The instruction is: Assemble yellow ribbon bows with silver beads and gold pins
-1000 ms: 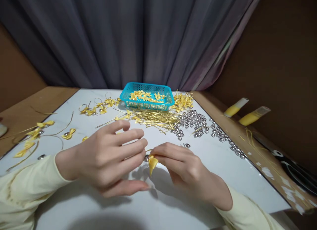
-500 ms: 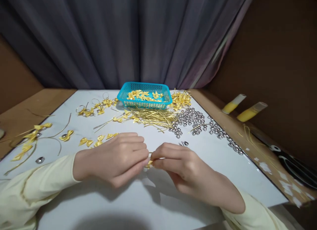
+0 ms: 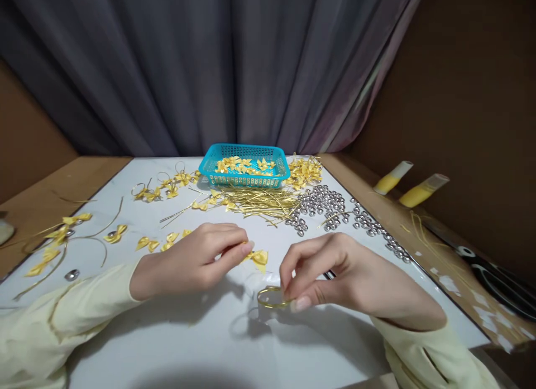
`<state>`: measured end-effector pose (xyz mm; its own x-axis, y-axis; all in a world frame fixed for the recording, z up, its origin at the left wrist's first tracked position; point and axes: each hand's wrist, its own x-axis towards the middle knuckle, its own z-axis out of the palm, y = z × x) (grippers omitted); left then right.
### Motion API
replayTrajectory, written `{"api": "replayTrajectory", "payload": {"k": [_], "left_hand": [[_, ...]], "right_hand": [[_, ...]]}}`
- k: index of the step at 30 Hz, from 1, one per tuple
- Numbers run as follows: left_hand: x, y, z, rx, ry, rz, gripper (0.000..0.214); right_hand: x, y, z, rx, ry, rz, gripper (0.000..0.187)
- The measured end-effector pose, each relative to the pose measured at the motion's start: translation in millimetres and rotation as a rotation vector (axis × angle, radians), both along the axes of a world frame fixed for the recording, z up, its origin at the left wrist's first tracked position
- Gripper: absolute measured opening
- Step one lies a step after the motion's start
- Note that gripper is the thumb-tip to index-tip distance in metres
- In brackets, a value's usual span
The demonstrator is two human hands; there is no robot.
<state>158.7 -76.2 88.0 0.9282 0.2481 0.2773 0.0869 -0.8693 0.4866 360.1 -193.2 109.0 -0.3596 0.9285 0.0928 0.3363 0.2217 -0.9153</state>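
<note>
Pinched between the thumb and fingers of my left hand is a small yellow ribbon bow, one loop sticking out to the right. My right hand is closed on a gold wire ring, which hangs just above the white board. Ring and bow are apart. Loose yellow bows lie beyond my left wrist, and a single silver heart-shaped piece rests by the left sleeve.
Bows fill part of a blue basket at the back. Before it lie gold wires and many silver pieces. Bows with wire loops sit back left. Black scissors and two yellow-filled tubes are at right.
My hands, close together before, have moved apart. My right hand has gone right and nearer with the wire ring, while the left keeps the bow.
</note>
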Motion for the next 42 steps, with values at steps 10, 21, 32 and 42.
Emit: {"api": "replayTrajectory", "payload": {"k": [10, 21, 32, 42], "left_hand": [[5, 0, 10.0, -0.639, 0.281, 0.046, 0.036], [8, 3, 8.5, -0.89, 0.302, 0.127, 0.031], [10, 1, 2.9, -0.78, 0.167, 0.088, 0.024], [7, 10, 6.5, -0.66, 0.14, 0.167, 0.045]], "right_hand": [[-4, 14, -15.6, 0.068, -0.025, -0.103, 0.011], [-4, 24, -32.5, -0.37, 0.407, 0.039, 0.008], [1, 28, -34.4, -0.325, 0.378, -0.045, 0.006], [-6, 20, -25.8, 0.007, 0.042, -0.234, 0.007]]}}
